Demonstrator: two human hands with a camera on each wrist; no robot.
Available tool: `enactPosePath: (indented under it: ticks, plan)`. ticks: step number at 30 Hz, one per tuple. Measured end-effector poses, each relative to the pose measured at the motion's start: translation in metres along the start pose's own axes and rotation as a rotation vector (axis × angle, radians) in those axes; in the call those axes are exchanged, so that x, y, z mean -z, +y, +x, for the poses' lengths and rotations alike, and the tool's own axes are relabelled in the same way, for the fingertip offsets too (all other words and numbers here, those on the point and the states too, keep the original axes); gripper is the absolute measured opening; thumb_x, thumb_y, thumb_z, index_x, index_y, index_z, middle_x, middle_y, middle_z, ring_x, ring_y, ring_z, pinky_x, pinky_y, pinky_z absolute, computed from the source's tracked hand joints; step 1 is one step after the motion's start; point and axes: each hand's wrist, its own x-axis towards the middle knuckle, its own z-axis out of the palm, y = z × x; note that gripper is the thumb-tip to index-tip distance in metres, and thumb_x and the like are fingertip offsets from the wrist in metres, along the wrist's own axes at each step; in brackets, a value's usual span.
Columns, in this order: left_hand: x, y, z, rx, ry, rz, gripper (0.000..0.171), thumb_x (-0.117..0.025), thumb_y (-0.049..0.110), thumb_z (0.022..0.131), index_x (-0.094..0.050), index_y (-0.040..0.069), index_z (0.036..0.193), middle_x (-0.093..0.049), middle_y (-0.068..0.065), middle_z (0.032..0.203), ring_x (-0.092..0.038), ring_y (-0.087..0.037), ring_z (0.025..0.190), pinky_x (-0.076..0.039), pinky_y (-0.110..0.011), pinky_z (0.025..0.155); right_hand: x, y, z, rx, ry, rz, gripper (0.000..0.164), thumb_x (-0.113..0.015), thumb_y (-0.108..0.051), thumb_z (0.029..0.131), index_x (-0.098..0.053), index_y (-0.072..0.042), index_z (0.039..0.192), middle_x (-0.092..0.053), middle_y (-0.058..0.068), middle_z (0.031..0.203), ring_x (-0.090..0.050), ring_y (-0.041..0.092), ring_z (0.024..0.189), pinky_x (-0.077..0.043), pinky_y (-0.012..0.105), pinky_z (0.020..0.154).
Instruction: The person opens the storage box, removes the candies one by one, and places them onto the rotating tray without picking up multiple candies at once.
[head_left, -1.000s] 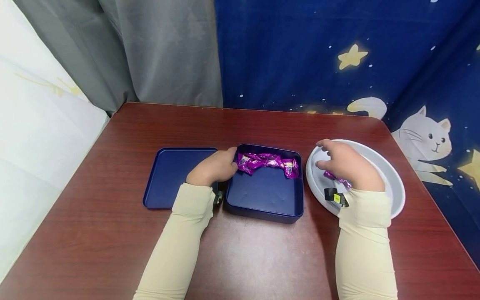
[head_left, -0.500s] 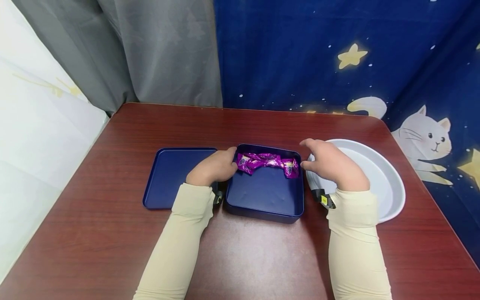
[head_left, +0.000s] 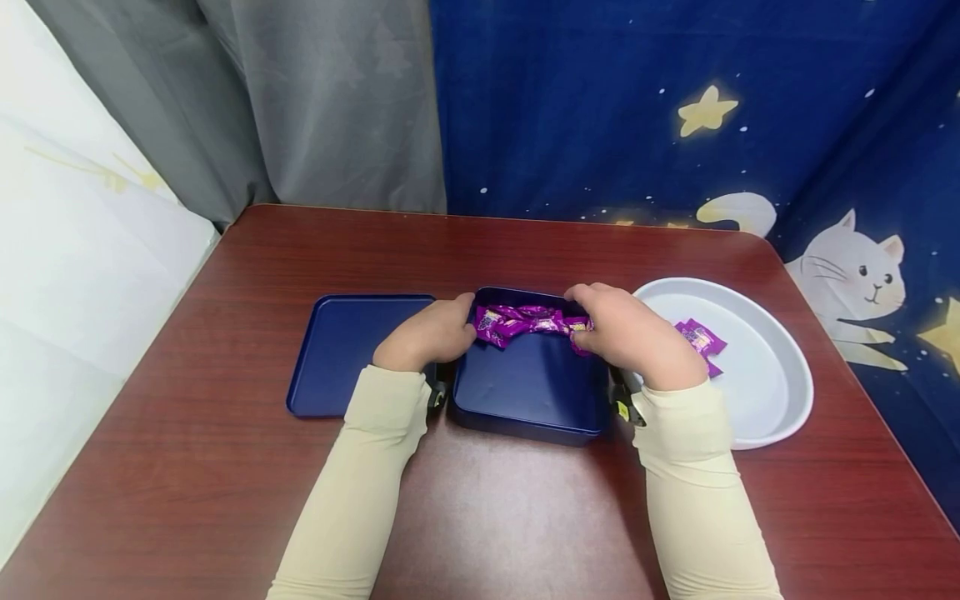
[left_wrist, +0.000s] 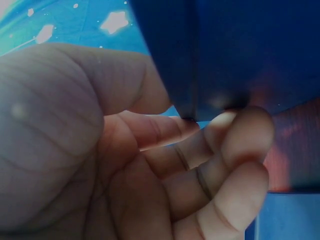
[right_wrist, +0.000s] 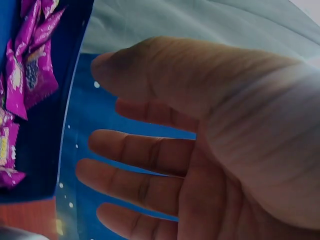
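Observation:
A dark blue rectangular box [head_left: 525, 392] stands without its lid mid-table. Several purple wrapped candies [head_left: 525, 322] lie along its far side, also seen in the right wrist view as candies [right_wrist: 37, 72]. My left hand [head_left: 426, 335] holds the box's left wall; the left wrist view shows the thumb and fingers of that hand [left_wrist: 150, 140] about the box's edge. Over the box's right rim is my right hand [head_left: 633, 332], its fingers spread with nothing between them, partly covering the candies at that end. In the right wrist view this hand [right_wrist: 200, 150] appears apart from the box.
A white round plate [head_left: 772, 400] stands on the right with purple candies [head_left: 701, 340] on it, partly behind the right wrist. Left of the box lies a flat blue lid [head_left: 341, 367]. Curtains [head_left: 585, 108] hang behind the brown table [head_left: 345, 250].
My right hand has moved left from above the plate to the box's right rim, uncovering candies on the plate. The left hand and the box have stayed put.

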Motion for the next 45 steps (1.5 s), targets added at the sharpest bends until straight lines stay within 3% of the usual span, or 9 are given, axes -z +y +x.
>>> enactPosePath:
  ticks: [21,35,45]
  plan:
    - [0.001,0.001,-0.001,0.003,-0.003,-0.007,0.06,-0.043,0.017,0.095,-0.019,0.003,0.149,-0.032,-0.014,0.15,-0.03,-0.026,0.133,-0.03,-0.046,0.11,-0.025,-0.008,0.021,0.111,0.008,-0.047,0.047,-0.067,-0.015,0.083,-0.054,-0.002,0.125,-0.057,0.017,0.121,-0.051,0.03,0.11,-0.041,0.047,0.101]
    - [0.003,0.001,-0.001,-0.012,-0.002,-0.014,0.061,-0.043,0.016,0.095,-0.019,0.003,0.149,-0.032,-0.014,0.15,-0.032,-0.026,0.132,-0.031,-0.046,0.11,-0.034,-0.007,0.031,0.091,-0.044,-0.057,0.051,-0.067,-0.017,0.083,-0.052,-0.002,0.13,-0.054,0.016,0.129,-0.047,0.031,0.117,-0.038,0.048,0.104]
    - [0.001,-0.001,0.0,-0.015,0.0,-0.016,0.061,-0.043,0.016,0.095,-0.018,0.003,0.149,-0.031,-0.014,0.15,-0.031,-0.025,0.133,-0.03,-0.045,0.11,-0.039,-0.006,0.032,0.07,-0.05,-0.068,0.046,-0.068,-0.019,0.083,-0.055,-0.006,0.126,-0.058,0.015,0.118,-0.053,0.028,0.107,-0.044,0.047,0.098]
